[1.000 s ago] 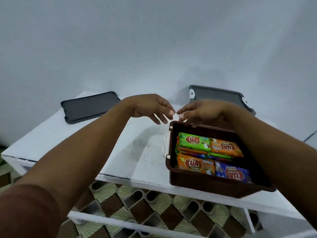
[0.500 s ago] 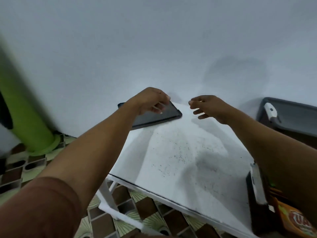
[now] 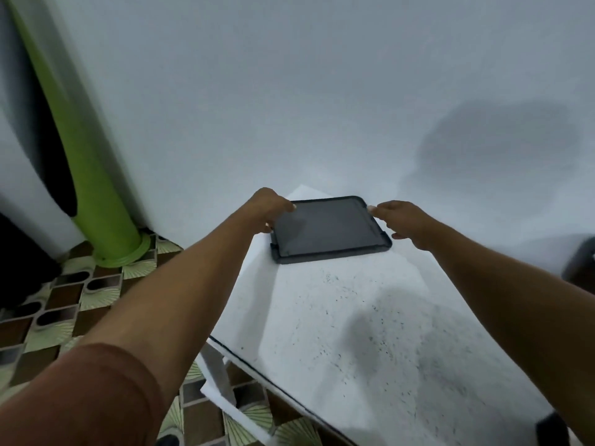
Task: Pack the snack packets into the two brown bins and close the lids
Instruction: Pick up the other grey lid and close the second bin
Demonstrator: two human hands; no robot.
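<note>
Left hand: thumb tip on top of the lid at its far-left corner, the other fingers curled down past the left short edge. Reads as a pinch on that edge.

Right hand: one fingertip touches the far-right corner and the rest are spread beside the near-right corner. It's in contact, but I can't tell if a grip has closed.

The lid sits directly between the two sets of fingers: dark grey, rimmed, lying flat, no lift visible. One hand per short end makes sense, since a wide flat panel is easier to carry level from both ends and drop square onto a bin.

Under the fingers is the far corner of the white table, speckled with dark marks, just short of the wall. My guess is the lid was parked out there to keep the packing area free.

Well to the right of the right fingers, a dark shape is cut off by the frame edge. It could be a bin or the other lid. No snack packets are in view.

Step, as I judge it: fetching this lid to close a bin. The next move needs a firm right-side grip before lifting.

Left of the left fingers and lower down: green pipe, tiled floor.
</note>
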